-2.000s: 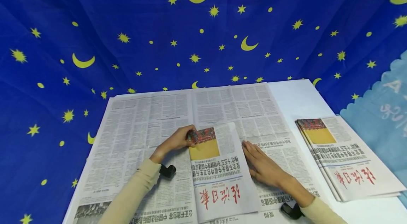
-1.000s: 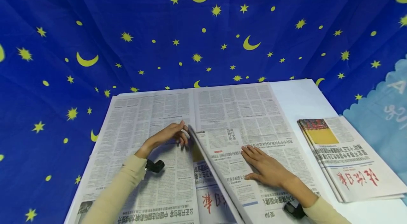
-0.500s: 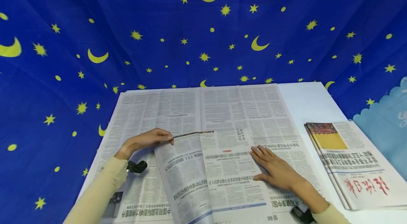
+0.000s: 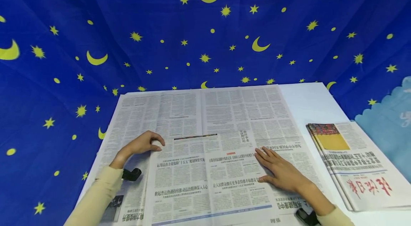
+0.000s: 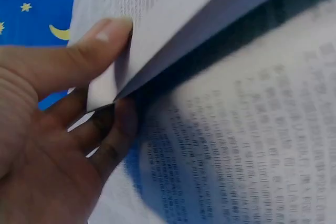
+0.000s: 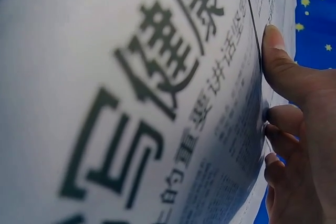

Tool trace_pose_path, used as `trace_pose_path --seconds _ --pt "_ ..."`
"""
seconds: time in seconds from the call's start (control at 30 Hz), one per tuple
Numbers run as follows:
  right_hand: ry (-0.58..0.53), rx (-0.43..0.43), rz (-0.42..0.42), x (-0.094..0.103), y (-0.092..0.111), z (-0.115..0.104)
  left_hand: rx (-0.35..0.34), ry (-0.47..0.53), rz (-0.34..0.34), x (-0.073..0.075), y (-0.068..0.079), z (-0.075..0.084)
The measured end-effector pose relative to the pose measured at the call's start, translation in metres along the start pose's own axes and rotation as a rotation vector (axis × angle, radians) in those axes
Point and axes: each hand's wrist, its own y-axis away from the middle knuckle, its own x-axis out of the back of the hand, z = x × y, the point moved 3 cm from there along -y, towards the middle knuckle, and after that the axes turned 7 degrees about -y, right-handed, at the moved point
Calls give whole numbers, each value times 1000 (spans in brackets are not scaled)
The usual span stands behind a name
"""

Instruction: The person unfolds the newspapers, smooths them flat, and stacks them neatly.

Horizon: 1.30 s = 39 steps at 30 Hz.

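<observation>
An unfolded newspaper [image 4: 181,179] lies opened out in front of me, its centre crease running toward the far edge. At its far left corner my left hand [image 4: 141,145] pinches the paper. The left wrist view shows the thumb [image 5: 102,40] on top and the fingers beneath the raised corner [image 5: 107,90]. My right hand [image 4: 282,170] rests on the paper's right edge with its fingers spread out. Under this newspaper, larger newspaper sheets [image 4: 237,106] cover much of the table.
A stack of folded newspapers [image 4: 363,169] with red title characters lies on the right of the white table [image 4: 316,106]. A blue cloth [image 4: 176,19] with yellow moons and stars hangs behind. Each wrist carries a small black device [image 4: 131,174].
My left hand has lifted the folded newspaper's top half and turned it over to the left, so the inside pages now face up. The right hand has stayed pressed at the right edge.
</observation>
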Motion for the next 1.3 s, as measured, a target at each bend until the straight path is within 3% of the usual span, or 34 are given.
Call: trace_pose_path --seconds 0.2,0.33,0.53,0.73,0.87,1.03,1.3 --pt "11 -15 -11 -1 2 4 102 -136 117 -6 -1 -2" --pt "8 -22 -5 -1 3 6 122 -177 190 -12 0 -2" --pt "-3 -38 -2 2 4 5 36 -282 269 -23 8 4" --pt "-14 -48 13 4 7 9 -117 -565 363 -32 16 9" --pt "-29 -69 0 5 8 12 -173 -676 425 -36 19 10" --pt "-50 -73 -11 6 8 13 -212 -789 426 -40 25 13" --pt "-51 -70 -7 5 9 16 -265 -988 297 -46 30 18"
